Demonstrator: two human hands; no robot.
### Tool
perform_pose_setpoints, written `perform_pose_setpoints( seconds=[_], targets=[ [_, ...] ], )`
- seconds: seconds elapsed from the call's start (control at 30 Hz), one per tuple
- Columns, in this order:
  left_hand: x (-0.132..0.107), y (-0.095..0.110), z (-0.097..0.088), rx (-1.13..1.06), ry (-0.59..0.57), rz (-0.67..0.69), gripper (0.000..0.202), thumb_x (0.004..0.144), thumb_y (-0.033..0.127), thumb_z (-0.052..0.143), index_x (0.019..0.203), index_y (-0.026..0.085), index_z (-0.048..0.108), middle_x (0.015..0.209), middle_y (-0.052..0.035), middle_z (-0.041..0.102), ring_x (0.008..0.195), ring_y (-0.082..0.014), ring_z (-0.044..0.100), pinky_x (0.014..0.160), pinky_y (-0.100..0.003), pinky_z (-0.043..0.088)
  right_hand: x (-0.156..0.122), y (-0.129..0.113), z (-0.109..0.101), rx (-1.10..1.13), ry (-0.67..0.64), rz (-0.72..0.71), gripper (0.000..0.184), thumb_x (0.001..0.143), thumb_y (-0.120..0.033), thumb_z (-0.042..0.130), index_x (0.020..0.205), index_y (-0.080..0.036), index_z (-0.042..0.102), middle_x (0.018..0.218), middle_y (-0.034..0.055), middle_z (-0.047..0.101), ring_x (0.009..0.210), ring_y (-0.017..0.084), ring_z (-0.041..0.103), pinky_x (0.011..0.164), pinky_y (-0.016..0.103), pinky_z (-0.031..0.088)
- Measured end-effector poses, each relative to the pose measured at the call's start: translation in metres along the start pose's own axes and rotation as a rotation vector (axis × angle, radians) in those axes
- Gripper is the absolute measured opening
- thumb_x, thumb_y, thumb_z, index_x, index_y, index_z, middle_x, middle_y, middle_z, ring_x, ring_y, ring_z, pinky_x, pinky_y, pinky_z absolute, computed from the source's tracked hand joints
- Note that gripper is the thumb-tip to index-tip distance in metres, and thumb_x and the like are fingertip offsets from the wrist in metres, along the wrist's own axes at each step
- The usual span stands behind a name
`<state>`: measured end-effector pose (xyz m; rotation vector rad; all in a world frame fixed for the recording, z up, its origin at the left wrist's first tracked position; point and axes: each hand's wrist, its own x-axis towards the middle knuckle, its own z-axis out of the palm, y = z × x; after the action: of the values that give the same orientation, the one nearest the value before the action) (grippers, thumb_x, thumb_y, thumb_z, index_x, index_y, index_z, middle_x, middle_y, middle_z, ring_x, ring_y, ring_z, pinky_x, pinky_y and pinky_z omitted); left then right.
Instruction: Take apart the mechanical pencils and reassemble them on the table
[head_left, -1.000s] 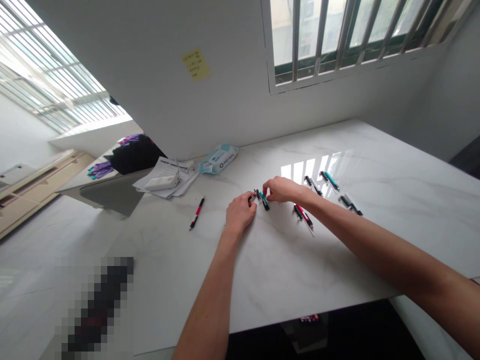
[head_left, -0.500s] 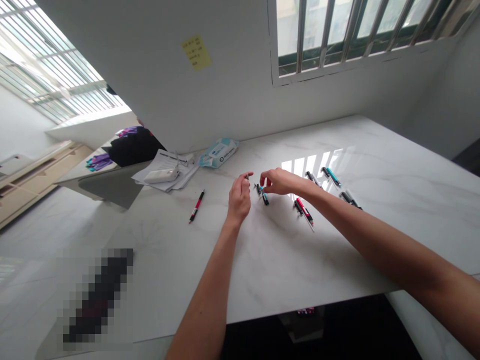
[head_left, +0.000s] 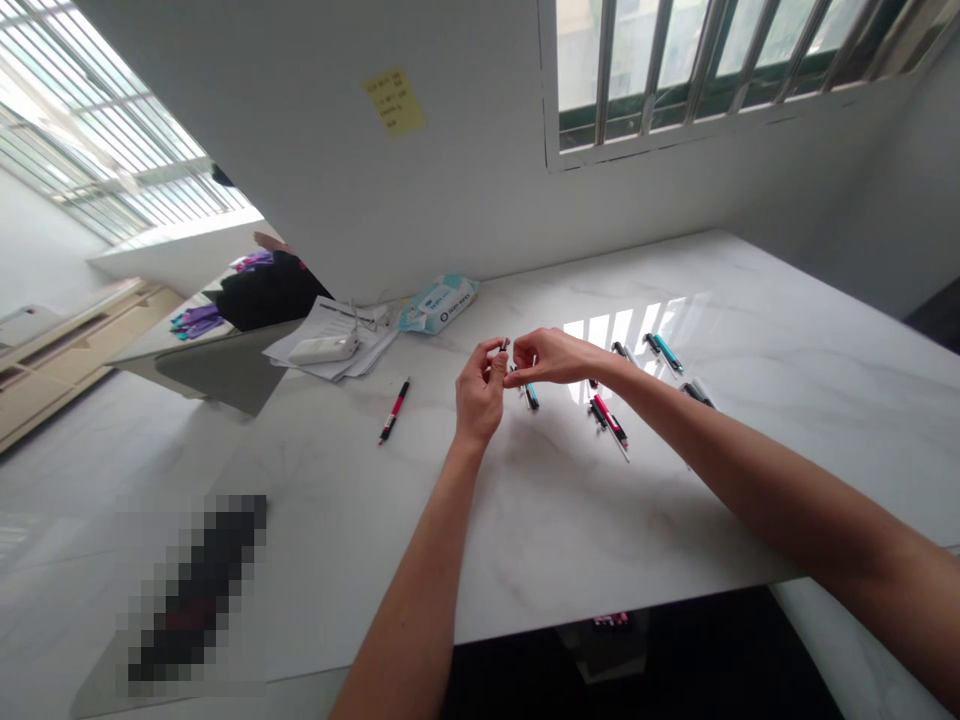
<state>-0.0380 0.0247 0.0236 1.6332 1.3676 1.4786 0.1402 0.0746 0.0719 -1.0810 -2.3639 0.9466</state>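
Near the middle of the table, my left hand is closed around a small dark pen part, whose end pokes out above the fingers. My right hand has come up against it, thumb and fingers pinched together at the left fingertips; what they hold, if anything, is too small to make out. Below the right fingers lies a teal and black pen piece, partly covered. A red pen barrel rests to the right with dark and thin pale parts beside it. The red and black pen lies alone to the left.
Farther right are a teal pen barrel and black pen pieces, partly behind my right forearm. At the wall sit a wipes pack, papers and a white device. A pixelated dark object is at lower left.
My right hand has moved left from the teal pen piece to my left hand, its fingers now pinched there. The left hand stays nearly in place.
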Motion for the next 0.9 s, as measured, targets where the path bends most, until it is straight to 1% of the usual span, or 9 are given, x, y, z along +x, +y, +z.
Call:
perform_pose_setpoints(
  seconds=[0.17,0.3,0.37,0.43,0.53,0.6,0.67,0.8,0.9],
  targets=[
    [-0.002,-0.001,-0.003,0.139,0.004,0.024,0.031,0.1,0.049,0.059,0.108,0.02,0.063,0.078,-0.001,0.067,0.066,-0.0141,0.059,0.064,-0.025,0.045,0.001,0.004,-0.001,0.046,-0.019,0.008,0.037,0.08,-0.052,0.074,0.073,-0.02,0.056,0.067,-0.0033,0.057,0.062,0.011,0.045,0.058,0.027,0.028],
    [-0.005,0.004,-0.002,0.293,0.013,0.072,0.024,0.099,0.044,0.061,0.106,0.022,0.066,0.085,-0.0028,0.072,0.076,-0.0167,0.065,0.074,-0.027,0.047,0.001,0.002,-0.004,-0.016,-0.048,0.023,0.017,0.08,-0.034,0.068,0.076,-0.02,0.061,0.071,-0.0022,0.061,0.064,0.012,0.047,0.058,0.027,0.029],
    [-0.006,0.005,-0.002,0.359,0.024,0.099,0.02,0.098,0.041,0.062,0.105,0.022,0.068,0.088,-0.0031,0.074,0.079,-0.0175,0.067,0.078,-0.028,0.047,0.0,0.001,-0.007,-0.028,-0.056,0.042,0.014,0.078,-0.033,0.069,0.079,-0.019,0.065,0.074,-0.0012,0.063,0.066,0.012,0.048,0.059,0.026,0.031],
    [-0.007,0.006,-0.001,0.393,0.015,0.123,0.018,0.098,0.039,0.063,0.103,0.023,0.069,0.091,-0.0031,0.075,0.082,-0.0181,0.068,0.079,-0.028,0.047,-0.001,0.002,-0.01,0.03,-0.091,0.083,0.022,0.079,-0.04,0.072,0.083,-0.019,0.066,0.074,-0.0007,0.063,0.065,0.012,0.049,0.058,0.026,0.032],
    [-0.008,0.006,-0.001,0.421,-0.026,0.15,0.019,0.099,0.04,0.062,0.102,0.024,0.07,0.092,-0.0036,0.075,0.082,-0.0183,0.067,0.078,-0.028,0.047,-0.001,0.003,-0.012,0.114,-0.099,0.148,0.04,0.082,-0.059,0.073,0.082,-0.02,0.063,0.07,-0.0006,0.06,0.062,0.013,0.047,0.057,0.026,0.032],
    [-0.01,0.005,0.001,0.426,-0.05,0.171,0.021,0.099,0.042,0.062,0.103,0.024,0.071,0.094,-0.0044,0.075,0.08,-0.0185,0.066,0.077,-0.028,0.046,0.0,0.005,-0.011,0.118,-0.059,0.159,0.052,0.086,-0.071,0.065,0.074,-0.02,0.06,0.069,0.0004,0.059,0.061,0.013,0.047,0.057,0.027,0.032],
    [-0.012,0.006,0.003,0.42,-0.067,0.191,0.021,0.099,0.042,0.062,0.104,0.024,0.072,0.096,-0.0051,0.075,0.08,-0.0191,0.066,0.078,-0.028,0.046,0.001,0.006,-0.008,0.088,-0.022,0.162,0.061,0.09,-0.077,0.054,0.068,-0.02,0.058,0.069,0.002,0.059,0.061,0.014,0.047,0.058,0.028,0.033],
    [-0.015,0.008,0.006,0.433,-0.08,0.205,0.022,0.101,0.042,0.059,0.105,0.026,0.074,0.096,-0.0049,0.076,0.081,-0.0201,0.065,0.077,-0.028,0.044,0.0,0.004,-0.006,-0.02,0.042,0.189,0.06,0.095,-0.07,0.049,0.066,-0.019,0.059,0.065,0.0033,0.056,0.062,0.016,0.047,0.058,0.029,0.031],
    [-0.015,0.009,0.007,0.432,-0.085,0.168,0.027,0.103,0.044,0.055,0.105,0.026,0.074,0.082,-0.0029,0.072,0.072,-0.0179,0.06,0.071,-0.026,0.04,-0.001,-0.001,-0.006,-0.035,0.088,0.16,0.052,0.098,-0.057,0.049,0.065,-0.019,0.058,0.06,0.0014,0.051,0.061,0.015,0.043,0.057,0.029,0.028]
  ],
)
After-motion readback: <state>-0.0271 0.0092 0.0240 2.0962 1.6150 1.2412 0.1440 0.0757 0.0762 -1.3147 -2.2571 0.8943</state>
